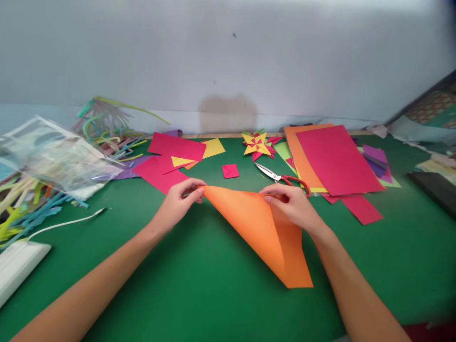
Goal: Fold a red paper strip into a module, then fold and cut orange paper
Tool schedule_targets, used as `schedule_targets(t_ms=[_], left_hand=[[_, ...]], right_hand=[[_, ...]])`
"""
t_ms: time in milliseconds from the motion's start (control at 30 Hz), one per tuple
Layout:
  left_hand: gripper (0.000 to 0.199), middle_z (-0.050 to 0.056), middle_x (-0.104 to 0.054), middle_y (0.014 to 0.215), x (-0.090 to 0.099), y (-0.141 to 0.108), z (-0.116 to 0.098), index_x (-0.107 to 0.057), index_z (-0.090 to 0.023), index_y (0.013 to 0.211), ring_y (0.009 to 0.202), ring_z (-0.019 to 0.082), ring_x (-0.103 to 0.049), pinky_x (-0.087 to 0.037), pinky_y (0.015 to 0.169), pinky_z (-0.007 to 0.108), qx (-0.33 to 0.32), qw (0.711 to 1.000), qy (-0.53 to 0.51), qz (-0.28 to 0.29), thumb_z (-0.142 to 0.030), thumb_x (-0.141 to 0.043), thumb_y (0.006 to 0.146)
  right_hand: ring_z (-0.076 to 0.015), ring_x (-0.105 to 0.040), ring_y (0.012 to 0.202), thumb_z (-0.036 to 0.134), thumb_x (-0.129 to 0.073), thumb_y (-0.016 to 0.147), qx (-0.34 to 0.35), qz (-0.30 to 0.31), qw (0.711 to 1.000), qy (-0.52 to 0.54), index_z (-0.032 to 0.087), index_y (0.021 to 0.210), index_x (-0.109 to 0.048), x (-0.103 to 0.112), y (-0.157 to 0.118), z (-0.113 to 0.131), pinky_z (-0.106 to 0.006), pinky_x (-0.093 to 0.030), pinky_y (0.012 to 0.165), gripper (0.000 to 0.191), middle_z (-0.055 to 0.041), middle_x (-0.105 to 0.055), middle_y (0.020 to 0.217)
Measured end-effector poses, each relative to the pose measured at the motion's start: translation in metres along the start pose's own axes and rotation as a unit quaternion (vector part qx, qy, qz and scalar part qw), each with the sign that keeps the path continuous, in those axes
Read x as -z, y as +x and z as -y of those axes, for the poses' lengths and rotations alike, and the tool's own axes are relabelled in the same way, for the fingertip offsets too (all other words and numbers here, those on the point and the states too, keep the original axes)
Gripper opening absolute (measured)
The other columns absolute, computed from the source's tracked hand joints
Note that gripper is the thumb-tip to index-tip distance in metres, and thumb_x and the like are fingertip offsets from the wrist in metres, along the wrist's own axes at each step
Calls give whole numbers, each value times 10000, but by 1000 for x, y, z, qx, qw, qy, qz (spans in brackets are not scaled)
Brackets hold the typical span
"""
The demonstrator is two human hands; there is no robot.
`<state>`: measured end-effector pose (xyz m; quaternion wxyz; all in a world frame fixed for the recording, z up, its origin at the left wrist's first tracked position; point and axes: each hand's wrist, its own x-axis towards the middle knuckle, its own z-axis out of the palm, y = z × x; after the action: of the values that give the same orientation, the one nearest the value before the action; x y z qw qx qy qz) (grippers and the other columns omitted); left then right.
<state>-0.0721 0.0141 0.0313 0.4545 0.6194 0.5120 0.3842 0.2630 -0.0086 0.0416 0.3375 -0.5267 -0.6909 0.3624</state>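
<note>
An orange sheet of paper point(245, 218) hangs between my two hands, folded over diagonally with a flap sticking out at its lower right. My left hand point(183, 197) pinches its pointed left corner between thumb and fingers. At the upper right edge, my right hand point(288, 202) grips the paper, thumb in front. Just behind my right hand lie scissors point(276, 175) with red handles, blades slightly parted and pointing left. A small folded red square point(230, 171) rests on the table beyond the sheet. Beside it stands a yellow and red folded paper star point(258, 144).
Red sheets point(338, 161) overlap orange and yellow ones at the right. More red paper point(176, 146) lies at the back left. Colourful strips point(28, 204) and a clear plastic bag point(60, 152) cover the far left, near a white device point(21, 261) with a cable. A wall closes the back.
</note>
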Motion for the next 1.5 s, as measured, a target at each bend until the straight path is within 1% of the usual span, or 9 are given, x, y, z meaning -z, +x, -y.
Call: schedule_targets(t_ms=[67,167,300,400,567,667,833,1167,1500], left_hand=[[298,33,-718,830,-1,0,0,-714,-191,1071,758,194,-703,-590,765,331,4,1000,-7,9,-450,-685,928],[318,38,-703,855,-4,1,0,-691,-185,1017,784,192,-702,-603,734,322,18,1000,-23,8,-491,-682,932],[302,8,-654,881,-6,1,0,-587,-200,926,810,167,-676,-599,702,285,23,999,-43,2,-460,-738,896],[318,4,-668,909,-6,1,3,-542,-207,940,790,155,-680,-603,724,295,33,997,-67,11,-424,-765,876],[341,8,-693,895,-2,3,6,-613,-211,1071,781,171,-708,-607,766,316,30,997,-65,19,-392,-796,848],[295,35,-724,901,0,4,4,-699,-200,1033,814,196,-710,-600,799,330,12,999,-17,27,-409,-788,846],[251,71,-781,1009,2,2,-2,-786,-208,986,952,240,-718,-598,855,339,-8,999,22,26,-426,-765,862],[234,73,-772,1018,1,1,1,-798,-208,1010,911,223,-714,-601,791,308,-29,999,40,15,-397,-750,880],[238,82,-766,1034,1,0,-1,-802,-216,1002,986,244,-705,-598,858,333,-46,998,48,17,-417,-731,897]], right_hand=[[-285,-745,1019,359,-668,945,1,4,1000,-1,247,1024,-787,-1,0,1,-393,-593,911,181,-60,-810,1062],[-286,-746,1023,363,-671,947,0,9,1000,1,246,1032,-788,-2,-1,2,-386,-595,894,186,-62,-811,1076],[-272,-745,1021,351,-683,945,-2,12,1000,7,251,1032,-786,-2,-2,3,-366,-593,884,168,-53,-810,1074],[-264,-743,1010,347,-682,949,-2,13,1000,7,251,1030,-786,-1,-2,2,-360,-590,879,164,-48,-809,1064],[-276,-740,1042,365,-681,950,-1,10,1000,9,250,1040,-786,0,-2,1,-376,-592,912,180,-55,-806,1083],[-276,-744,1026,377,-680,952,1,10,1000,6,253,1068,-782,0,-2,1,-384,-596,914,199,-56,-805,1081],[-275,-739,1056,383,-673,958,6,14,1000,5,259,1091,-782,1,-1,-1,-380,-597,920,212,-56,-801,1118],[-259,-740,1033,374,-677,954,8,9,1000,3,268,1118,-778,2,-1,-1,-386,-597,936,219,-51,-789,1144],[-286,-738,1090,406,-686,947,5,8,1000,12,266,1085,-803,2,0,-3,-419,-593,975,229,-55,-803,1136]])
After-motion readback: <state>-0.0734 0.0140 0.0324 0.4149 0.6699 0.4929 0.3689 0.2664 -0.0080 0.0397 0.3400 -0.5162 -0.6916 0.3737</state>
